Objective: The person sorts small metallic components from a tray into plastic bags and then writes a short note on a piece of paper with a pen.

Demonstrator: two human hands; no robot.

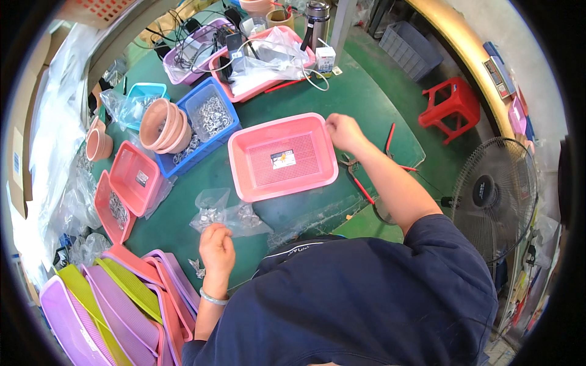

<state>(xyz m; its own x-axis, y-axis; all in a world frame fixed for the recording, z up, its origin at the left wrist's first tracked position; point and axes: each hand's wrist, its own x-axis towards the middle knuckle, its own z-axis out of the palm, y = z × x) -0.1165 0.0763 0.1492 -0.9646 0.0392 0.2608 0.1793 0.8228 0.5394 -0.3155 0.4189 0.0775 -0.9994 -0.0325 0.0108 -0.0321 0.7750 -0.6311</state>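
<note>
A pink plastic basket (pixel 241 155) with a meshed bottom and a label inside lies in the middle of the green table. My right hand (pixel 345 133) is at its right end, fingers curled and closed at the rim. Left of my body, my left hand (pixel 217 249) is closed with its fingers bent together; whatever they may hold is hidden. Just beyond those fingers lies a clear plastic bag (pixel 241 221) with small silvery metal pieces in it. A few loose metal pieces (pixel 196 268) rest beside my left wrist.
Red-handled pliers (pixel 360 183) lie right of the basket. Beyond it are a blue bin (pixel 227 105) of metal pieces, stacked terracotta-coloured pots (pixel 160 125) and a pink tray (pixel 259 91). Stacked coloured baskets (pixel 122 305) stand at lower left, a fan (pixel 488 192) at right.
</note>
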